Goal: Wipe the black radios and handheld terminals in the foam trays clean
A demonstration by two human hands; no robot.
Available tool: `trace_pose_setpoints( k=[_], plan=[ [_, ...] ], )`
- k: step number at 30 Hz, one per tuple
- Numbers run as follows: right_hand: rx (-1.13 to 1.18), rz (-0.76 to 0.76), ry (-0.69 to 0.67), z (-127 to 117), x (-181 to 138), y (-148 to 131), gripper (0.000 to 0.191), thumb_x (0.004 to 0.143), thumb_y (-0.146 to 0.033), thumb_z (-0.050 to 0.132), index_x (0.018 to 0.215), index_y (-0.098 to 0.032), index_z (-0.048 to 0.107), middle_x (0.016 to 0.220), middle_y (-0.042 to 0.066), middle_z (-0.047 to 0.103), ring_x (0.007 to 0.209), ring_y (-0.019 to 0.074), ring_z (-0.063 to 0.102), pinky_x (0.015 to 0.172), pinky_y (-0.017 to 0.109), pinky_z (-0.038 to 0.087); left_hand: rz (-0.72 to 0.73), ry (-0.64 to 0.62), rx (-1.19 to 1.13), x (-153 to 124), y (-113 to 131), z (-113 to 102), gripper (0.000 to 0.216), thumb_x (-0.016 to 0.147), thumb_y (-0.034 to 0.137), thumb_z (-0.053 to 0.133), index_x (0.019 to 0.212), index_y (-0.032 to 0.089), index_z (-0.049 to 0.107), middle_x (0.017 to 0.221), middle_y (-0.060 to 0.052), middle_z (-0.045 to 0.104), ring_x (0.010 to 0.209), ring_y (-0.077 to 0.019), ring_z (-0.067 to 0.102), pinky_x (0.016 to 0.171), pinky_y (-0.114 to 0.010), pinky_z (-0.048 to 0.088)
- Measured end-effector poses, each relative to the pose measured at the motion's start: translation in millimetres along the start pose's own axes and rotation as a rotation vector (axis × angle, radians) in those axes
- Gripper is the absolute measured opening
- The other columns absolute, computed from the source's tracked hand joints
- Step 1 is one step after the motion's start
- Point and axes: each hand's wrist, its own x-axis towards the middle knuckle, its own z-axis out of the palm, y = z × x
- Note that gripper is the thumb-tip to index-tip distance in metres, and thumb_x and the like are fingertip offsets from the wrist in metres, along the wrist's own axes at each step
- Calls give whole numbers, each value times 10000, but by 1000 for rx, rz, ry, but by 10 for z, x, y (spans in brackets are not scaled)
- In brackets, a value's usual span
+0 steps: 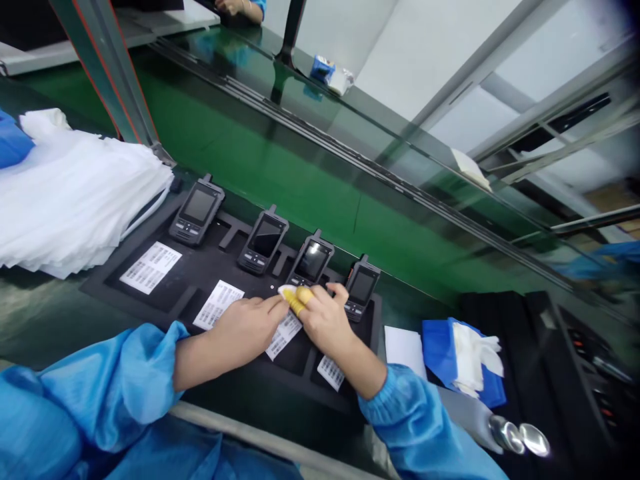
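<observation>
My left hand (245, 328) and my right hand (326, 321) meet at the fingertips over a black foam tray (173, 313). Yellow finger cots (296, 300) cover two fingers of the right hand. A small white piece (285, 289) shows where the fingertips touch; its kind is unclear. Just beyond the hands lies a handheld radio (313, 259) with a screen and stubby antenna, its lower end partly covered. Similar radios (263, 240) lie along the tray's far side. Barcode label sheets (151, 267) lie in front of them, one sheet (284, 337) partly under my hands.
White soft sleeves (75, 193) are piled at the left beside a metal post (117, 73). On the right are a blue cloth with white gloves (470, 360), a metal-capped bottle (467, 410) and black foam trays (530, 373). Another person's hand (231, 7) appears beyond the green conveyor belt (240, 147).
</observation>
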Motion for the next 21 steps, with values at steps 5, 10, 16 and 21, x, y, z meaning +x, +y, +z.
trace_pose_setpoints(
  k=[5,10,16,21],
  plan=[
    [-27,134,100,-41,73,148,266,864,-112,482,898,-286,680,904,-12,648,814,141,455,866,394,184,-63,69,-43,-42,-32,-115,201,884,128,414,925,155,610,793,-44,615,661,-185,616,557,-290,482],
    [-100,317,20,47,310,496,299,851,-73,466,926,-262,686,947,21,634,847,166,463,865,412,178,-124,27,-21,-10,-48,-120,218,907,140,397,921,156,614,832,-50,613,663,-171,612,557,-277,476],
    [21,95,2,38,-61,128,255,850,-105,501,854,-272,694,907,-3,627,823,141,464,884,404,180,-92,52,-19,-16,-79,-41,170,885,124,448,890,140,617,1144,-124,596,846,-211,604,707,-336,506],
    [-74,203,141,26,63,133,274,855,-80,463,885,-235,687,881,15,637,781,141,462,860,391,199,26,-8,23,25,-61,3,169,876,104,460,848,138,623,1397,-88,470,935,-251,536,780,-401,480]
  ],
)
